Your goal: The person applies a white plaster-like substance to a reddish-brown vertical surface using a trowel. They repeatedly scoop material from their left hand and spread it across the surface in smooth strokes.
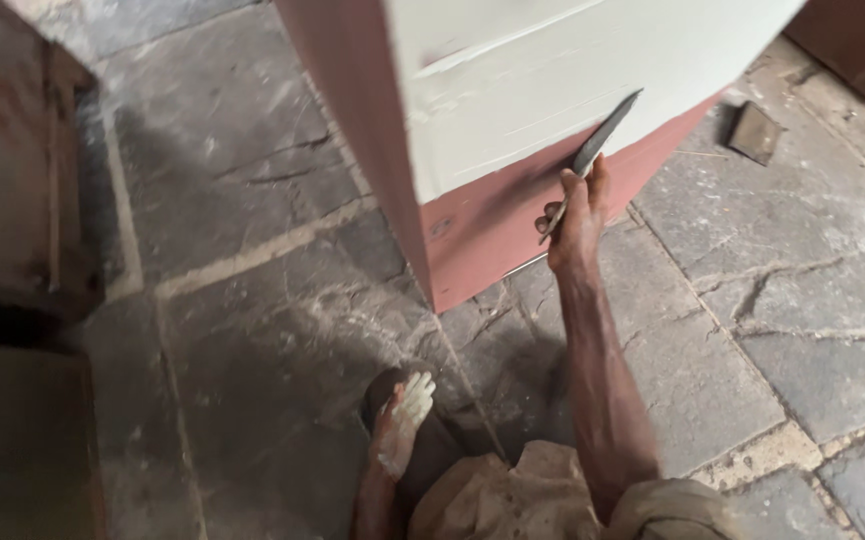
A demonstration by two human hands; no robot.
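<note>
The floor [252,200] is grey stone slabs with pale joints and cracks, dusted white in places. A box [512,150], reddish-brown with a whitish coat on its face, stands on it at top centre. A small dark block [752,130] lies on the slabs to the right. Wooden boards [12,150] rest along the left edge. A foot [402,420] in a dark sandal, smeared white, is planted near the bottom.

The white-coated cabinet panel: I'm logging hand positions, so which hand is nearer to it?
Right. The right hand holds a flat blade against the white panel; the left hand is not in view.
</note>
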